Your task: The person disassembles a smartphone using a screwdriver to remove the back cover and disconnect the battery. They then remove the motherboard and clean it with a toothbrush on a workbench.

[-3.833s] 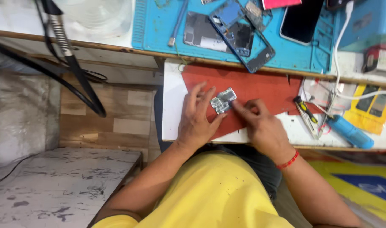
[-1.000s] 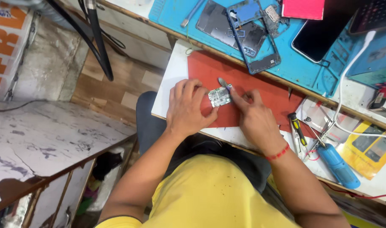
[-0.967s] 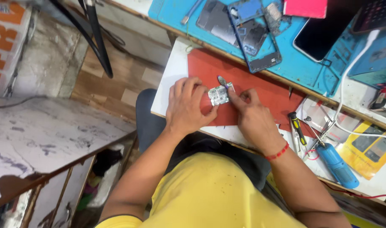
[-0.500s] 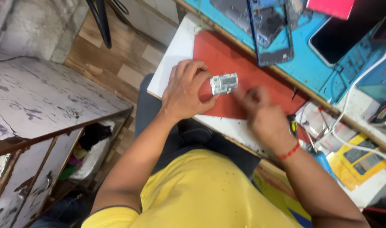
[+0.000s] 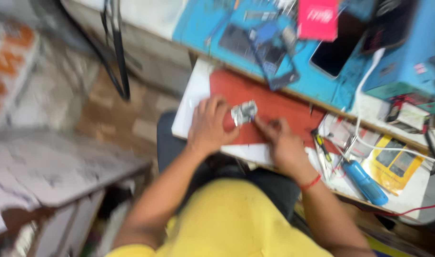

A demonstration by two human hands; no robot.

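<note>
The view is blurred. My left hand (image 5: 209, 127) rests on a red mat (image 5: 279, 102) and pinches a small silvery circuit board (image 5: 243, 113) at its left edge. My right hand (image 5: 283, 143) lies on the mat just right of the board, with its pinched fingertips reaching towards the board's lower right corner. The blur hides whether those fingers hold a thin tool. The red mat lies on a white board (image 5: 191, 102) at the bench's front edge.
Behind the mat is a blue work mat (image 5: 205, 24) with a phone frame (image 5: 274, 64), a pink card (image 5: 317, 18) and a dark phone (image 5: 336, 54). At right lie a blue-handled screwdriver (image 5: 366, 182), a yellow packet (image 5: 393, 164) and a white cable (image 5: 365, 102). A grey shelf (image 5: 60, 171) stands at left.
The camera has swung, and the picture is now blurred. My right hand has come back up to the circuit board. My left hand still grips the board.
</note>
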